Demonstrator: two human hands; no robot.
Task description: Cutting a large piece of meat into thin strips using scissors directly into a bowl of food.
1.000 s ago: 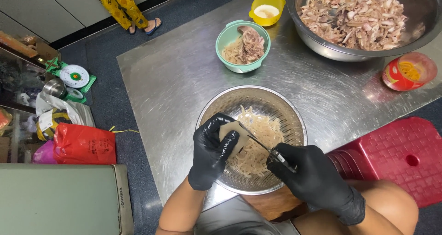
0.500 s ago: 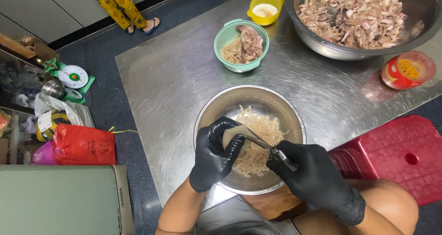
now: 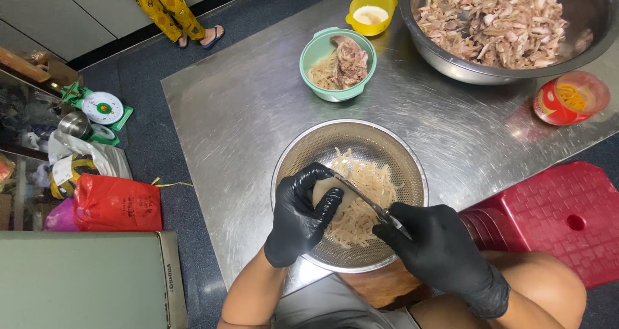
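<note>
A perforated steel bowl (image 3: 393,156) sits at the near edge of a steel table (image 3: 238,123) and holds a heap of pale cut strips (image 3: 367,193). My left hand (image 3: 303,213), in a black glove, grips a pale piece of meat (image 3: 324,190) over the bowl's left side. My right hand (image 3: 438,251), also gloved in black, holds scissors (image 3: 364,199) whose blades reach to that piece.
Farther back stand a teal bowl (image 3: 322,90) with meat, a small yellow bowl (image 3: 361,19), a large steel bowl (image 3: 451,65) of meat pieces and a red cup (image 3: 554,103). A red stool (image 3: 554,206) is at right. On the floor lie a red bag (image 3: 116,203), a scale (image 3: 102,106), and a person's feet (image 3: 200,36).
Both hands stay over the bowl; the scissors and the pale piece have shifted only slightly. The view has barely moved.
</note>
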